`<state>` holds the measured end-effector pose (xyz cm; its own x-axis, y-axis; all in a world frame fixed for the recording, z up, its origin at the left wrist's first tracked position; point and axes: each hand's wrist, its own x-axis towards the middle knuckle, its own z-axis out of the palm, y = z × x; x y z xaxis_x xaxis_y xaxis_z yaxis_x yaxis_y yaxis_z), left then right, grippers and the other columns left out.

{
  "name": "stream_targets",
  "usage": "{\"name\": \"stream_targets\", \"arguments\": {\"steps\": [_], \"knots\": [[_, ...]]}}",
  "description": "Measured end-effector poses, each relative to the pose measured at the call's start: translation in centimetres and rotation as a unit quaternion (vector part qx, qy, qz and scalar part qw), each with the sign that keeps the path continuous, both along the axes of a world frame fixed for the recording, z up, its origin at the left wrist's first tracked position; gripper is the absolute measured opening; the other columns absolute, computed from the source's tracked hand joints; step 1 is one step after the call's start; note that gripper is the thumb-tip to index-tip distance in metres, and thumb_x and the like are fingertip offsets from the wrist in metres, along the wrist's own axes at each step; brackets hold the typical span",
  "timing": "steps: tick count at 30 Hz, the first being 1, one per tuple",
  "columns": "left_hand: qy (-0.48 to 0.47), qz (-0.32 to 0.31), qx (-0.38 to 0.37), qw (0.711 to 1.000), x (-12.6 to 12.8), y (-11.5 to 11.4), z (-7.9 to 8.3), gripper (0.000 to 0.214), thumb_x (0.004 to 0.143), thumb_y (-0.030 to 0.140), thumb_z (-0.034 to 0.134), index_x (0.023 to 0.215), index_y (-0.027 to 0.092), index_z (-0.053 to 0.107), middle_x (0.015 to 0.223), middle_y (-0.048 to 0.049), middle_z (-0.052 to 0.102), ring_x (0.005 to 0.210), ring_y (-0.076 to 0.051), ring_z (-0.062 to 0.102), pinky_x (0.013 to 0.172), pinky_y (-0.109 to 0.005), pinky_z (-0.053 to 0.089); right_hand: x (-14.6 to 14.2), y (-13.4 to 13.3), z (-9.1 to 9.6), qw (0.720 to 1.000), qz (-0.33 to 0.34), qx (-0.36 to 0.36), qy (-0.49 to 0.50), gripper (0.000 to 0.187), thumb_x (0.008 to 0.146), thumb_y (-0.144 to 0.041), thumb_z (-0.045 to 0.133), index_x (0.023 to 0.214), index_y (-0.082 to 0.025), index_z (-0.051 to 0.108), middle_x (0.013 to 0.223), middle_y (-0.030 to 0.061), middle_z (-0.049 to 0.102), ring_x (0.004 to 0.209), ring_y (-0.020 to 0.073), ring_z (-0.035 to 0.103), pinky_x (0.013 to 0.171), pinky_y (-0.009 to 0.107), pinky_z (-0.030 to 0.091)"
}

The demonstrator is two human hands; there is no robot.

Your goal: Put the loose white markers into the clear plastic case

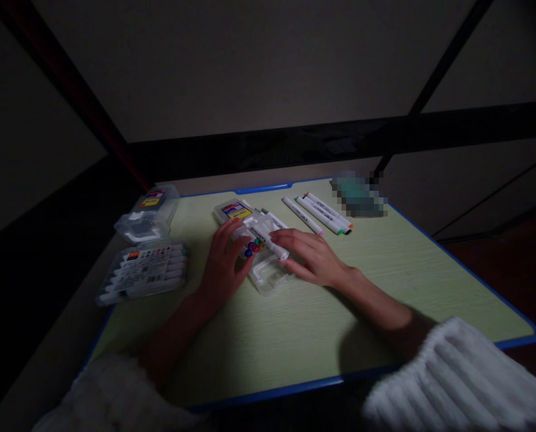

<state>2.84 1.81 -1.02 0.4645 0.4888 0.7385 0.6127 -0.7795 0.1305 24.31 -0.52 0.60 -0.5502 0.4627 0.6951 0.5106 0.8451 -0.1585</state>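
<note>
The fingers (pixel 282 239) of the right hand (pixel 316 261) were closed about a white marker (pixel 271 239); those of the left hand (pixel 220 267) were curled round the left side of a clear plastic case (pixel 270 280), with the thumb set beside coloured marker ends (pixel 253 246). The case was located at the middle of a table (pixel 258 342), whose top was finished in pale green wood grain and edged in blue. Four loose markers (pixel 317 213) were laid to the right of the case, three of them close together. A labelled case (pixel 153 199) and a filled marker case (pixel 146 270) were placed at the left edge. The table was backed by a dim wall (pixel 268 72), crossed by a dark band (pixel 268 147). A greenish item (pixel 356 195) at the far right corner was masked by pixelation and could not be identified. The left palm was turned from view, and it could not be determined whether the marker ends were gripped. Both white sleeves (pixel 459 375) were cut off at the lower edge, and the far left was lost in shadow.
</note>
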Motion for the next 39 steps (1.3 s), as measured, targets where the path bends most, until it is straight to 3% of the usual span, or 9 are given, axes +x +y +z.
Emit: {"name": "stream_targets", "arguments": {"steps": [17, 39], "knots": [[0.001, 0.001, 0.008, 1.0, 0.01, 0.09, -0.22, 0.029, 0.078, 0.017, 0.058, 0.105, 0.02, 0.047, 0.125, -0.011, 0.044, 0.123, -0.027, 0.039, 0.1, -0.048, 0.039, -0.12, 0.21, -0.04, 0.995, -0.03, -0.085, -0.034, 0.036, 0.092, -0.03, 0.036, 0.123, -0.013, 0.044, 0.123, 0.0134, 0.054, 0.116, 0.0207, 0.049, 0.095, 0.041, 0.046], [0.001, 0.005, 0.002, 1.0, -0.02, 0.0, -0.17, 0.028, 0.079, 0.018, 0.058, 0.104, 0.021, 0.047, 0.125, -0.01, 0.044, 0.122, -0.027, 0.039, 0.099, -0.048, 0.039, -0.2, 0.13, -0.03, 0.998, -0.014, -0.055, -0.011, 0.03, 0.091, -0.025, 0.039, 0.116, -0.012, 0.048, 0.115, 0.0136, 0.058, 0.112, 0.0199, 0.053, 0.091, 0.037, 0.049]]}}
